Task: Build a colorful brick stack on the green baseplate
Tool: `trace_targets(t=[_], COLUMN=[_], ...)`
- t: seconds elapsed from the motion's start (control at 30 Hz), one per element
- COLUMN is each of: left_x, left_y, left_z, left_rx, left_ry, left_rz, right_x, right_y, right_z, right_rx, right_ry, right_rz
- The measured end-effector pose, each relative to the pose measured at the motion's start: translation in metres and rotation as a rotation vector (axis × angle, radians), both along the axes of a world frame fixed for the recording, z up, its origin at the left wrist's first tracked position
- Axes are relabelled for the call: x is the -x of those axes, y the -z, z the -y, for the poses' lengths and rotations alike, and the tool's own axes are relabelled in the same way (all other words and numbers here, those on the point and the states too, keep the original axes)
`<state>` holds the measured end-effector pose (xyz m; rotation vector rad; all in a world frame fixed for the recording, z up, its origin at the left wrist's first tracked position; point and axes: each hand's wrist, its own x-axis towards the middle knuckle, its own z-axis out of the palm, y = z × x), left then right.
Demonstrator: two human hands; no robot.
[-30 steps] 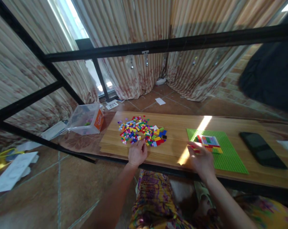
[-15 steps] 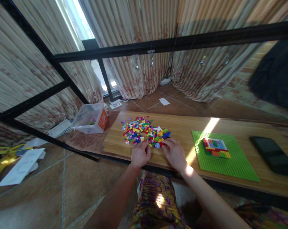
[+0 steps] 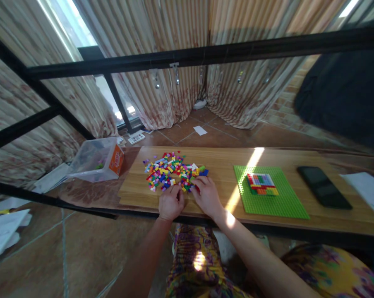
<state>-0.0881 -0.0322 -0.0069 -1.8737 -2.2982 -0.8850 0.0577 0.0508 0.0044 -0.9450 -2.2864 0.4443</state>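
Our fingers are curled in narrow on both hands, but we cannot tell whether either pinches a brick, since the tips are lost among small pieces and turned away from us. Our left hand [image 3: 171, 203] rests at the near edge of the pile of loose bricks [image 3: 164, 169], where it also was a second ago. Our right hand [image 3: 208, 196] is what has moved: it was over by the green baseplate [image 3: 281, 207], and now it reaches into the right side of the pile, just beside the left. That means both hands are at the loose pieces, and the small brick build [image 3: 263, 185] sits on the baseplate with nobody touching it. The pile itself spreads over the left part of the wooden tabletop [image 3: 219, 163], mixed in colour, too fine for us to single out one piece. Well apart to the right lies the baseplate, a strip of sunlight crossing its left corner, and beyond its right edge a dark phone [image 3: 323, 187]. Left of the tabletop stands a clear plastic box [image 3: 89, 163] with an orange label. Farther off, a white paper [image 3: 200, 130] lies on the floor, before the pleated curtains [image 3: 165, 99].
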Motion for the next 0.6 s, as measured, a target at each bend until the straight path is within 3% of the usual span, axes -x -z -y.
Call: trace_targets(t=[0.2,0.6], left_x=[0.001,-0.002], left_y=[0.001,0.000], left_z=[-0.001,0.001], left_rx=[-0.017,-0.004], left_ry=[-0.004,-0.019], left_rz=[-0.017,-0.018], right_x=[-0.006,-0.012], right_y=[0.004,0.023], right_z=[0.008,0.002], right_rx=[-0.007,-0.006], right_ry=[-0.010,0.018], right_rz=[0.041,-0.148])
